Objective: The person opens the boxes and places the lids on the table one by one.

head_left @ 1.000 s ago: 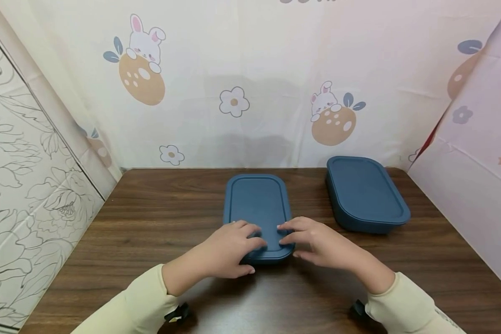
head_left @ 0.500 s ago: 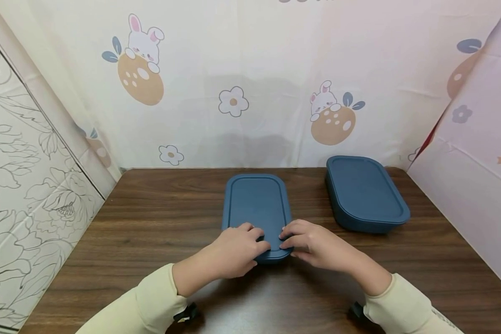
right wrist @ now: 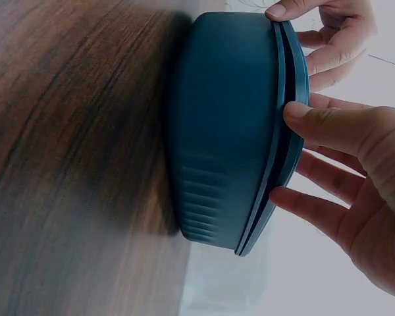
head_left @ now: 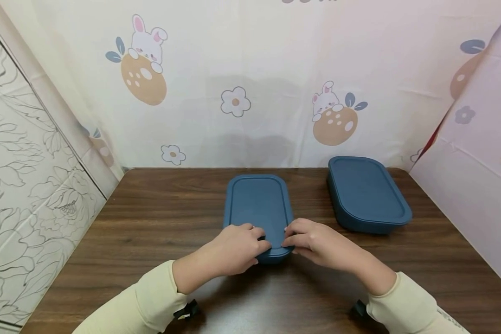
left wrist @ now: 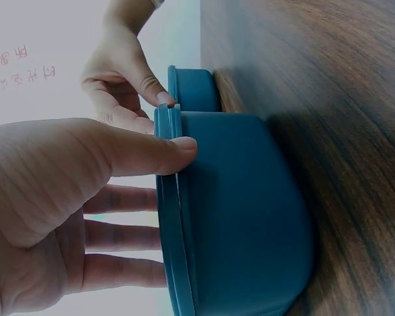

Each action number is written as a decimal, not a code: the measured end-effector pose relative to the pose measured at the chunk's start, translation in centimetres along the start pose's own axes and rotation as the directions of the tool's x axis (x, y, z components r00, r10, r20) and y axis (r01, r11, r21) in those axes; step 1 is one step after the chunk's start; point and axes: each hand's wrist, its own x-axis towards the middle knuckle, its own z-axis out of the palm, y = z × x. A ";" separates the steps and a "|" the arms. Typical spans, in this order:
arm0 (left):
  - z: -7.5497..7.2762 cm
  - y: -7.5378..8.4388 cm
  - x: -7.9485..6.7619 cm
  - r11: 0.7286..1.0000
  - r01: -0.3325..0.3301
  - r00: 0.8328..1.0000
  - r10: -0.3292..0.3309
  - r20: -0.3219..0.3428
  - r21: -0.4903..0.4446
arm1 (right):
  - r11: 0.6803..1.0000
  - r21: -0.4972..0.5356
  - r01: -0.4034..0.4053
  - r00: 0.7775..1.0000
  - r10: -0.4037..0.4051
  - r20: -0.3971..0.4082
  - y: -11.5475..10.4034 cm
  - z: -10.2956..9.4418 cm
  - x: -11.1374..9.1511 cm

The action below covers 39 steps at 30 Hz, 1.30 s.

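A blue rectangular lunch box with rounded corners stands on the table in front of me, its blue lid on top. At the near left corner my left hand pinches the lid, thumb at the rim and fingers over the top. My right hand grips the near right corner of the lid; its thumb lies against the edge. In the right wrist view a narrow dark gap runs between lid and box along that side. The left wrist view shows the rim pressed closer together by the left thumb.
Another blue lidded box stands at the back right of the brown wood-grain table. Behind the table hangs a pale curtain printed with rabbits and flowers. A white panel with line-drawn flowers borders the left side.
My left hand has moved slightly right and closed in on the near edge of the lid. My right fingers have drawn together at the lid's corner. Both boxes stay in place.
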 end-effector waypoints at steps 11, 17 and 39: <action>-1.1 0.2 -0.3 0.997 -0.029 1.000 0.029 -0.010 0.066 | 0.999 0.011 0.042 0.998 -0.041 -0.036 -0.2 -0.7 0.2; -1.3 0.4 -0.6 0.997 -0.031 0.998 0.035 -0.058 0.064 | 0.999 0.004 0.044 0.997 -0.044 -0.065 -0.5 -1.0 0.4; -1.8 -1.4 -2.6 0.998 -0.031 0.958 0.014 -0.287 -0.053 | 1.000 -0.026 -0.017 0.971 0.010 -0.239 -0.9 -2.2 0.0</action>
